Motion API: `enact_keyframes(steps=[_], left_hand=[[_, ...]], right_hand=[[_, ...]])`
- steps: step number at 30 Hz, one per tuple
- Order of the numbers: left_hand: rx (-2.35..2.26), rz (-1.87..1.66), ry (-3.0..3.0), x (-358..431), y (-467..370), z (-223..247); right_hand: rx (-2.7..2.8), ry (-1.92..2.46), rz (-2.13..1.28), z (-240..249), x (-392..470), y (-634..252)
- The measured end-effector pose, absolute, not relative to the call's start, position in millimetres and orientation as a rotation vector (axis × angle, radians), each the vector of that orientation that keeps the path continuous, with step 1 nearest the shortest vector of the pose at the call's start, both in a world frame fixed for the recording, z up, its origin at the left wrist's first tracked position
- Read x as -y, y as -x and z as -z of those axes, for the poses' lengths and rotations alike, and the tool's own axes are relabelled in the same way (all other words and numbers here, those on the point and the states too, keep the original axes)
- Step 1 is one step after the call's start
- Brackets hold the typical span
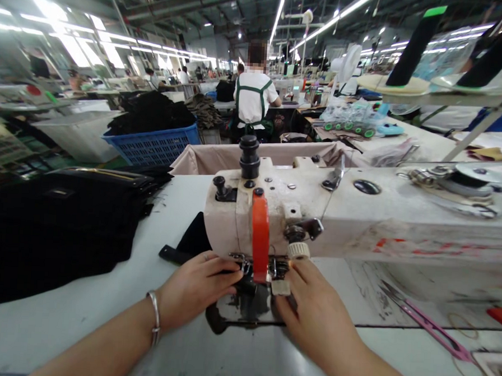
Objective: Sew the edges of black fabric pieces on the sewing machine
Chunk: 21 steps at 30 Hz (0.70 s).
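A white sewing machine [342, 215] with an orange guard [260, 233] fills the middle and right. My left hand [201, 283] lies left of the needle area, its fingers together on a piece of black cloth [196, 235] that runs out behind to the left. Just right of the needle area is my right hand [312, 309], fingers bent down by the presser foot and a small beige block [281, 288]. Its fingertips are partly hidden, and what they touch cannot be made out. Under the guard, the metal plate [251, 306] shows between both hands.
Black garments [59, 223] are piled on the left of the table. Pink-handled scissors [429, 323] lie at the right. Behind stand a blue basket [156, 144] of dark cloth and a person [253, 95] with their back turned. Black thread cones [416, 51] rise at upper right.
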<state>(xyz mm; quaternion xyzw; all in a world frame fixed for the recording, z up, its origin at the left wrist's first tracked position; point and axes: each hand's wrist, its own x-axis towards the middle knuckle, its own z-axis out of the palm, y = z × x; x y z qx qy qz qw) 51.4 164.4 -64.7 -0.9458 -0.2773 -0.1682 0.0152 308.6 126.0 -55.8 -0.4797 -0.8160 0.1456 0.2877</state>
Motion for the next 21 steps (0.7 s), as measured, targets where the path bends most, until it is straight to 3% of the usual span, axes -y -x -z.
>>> enact_keyframes(steps=[8,15,21], left_hand=[[0.938,0.806,2.987,-159,-60,56],[0.955,0.934,2.951,-143,-83,51],[1.114,1.011,2.960,-141,-86,51]], right_hand=[[2.308,1.398,-0.152,53,-129,-308],[2.236,1.004,-0.365,56,-126,-303],[2.214,1.007,-0.422,68,-128,-300]])
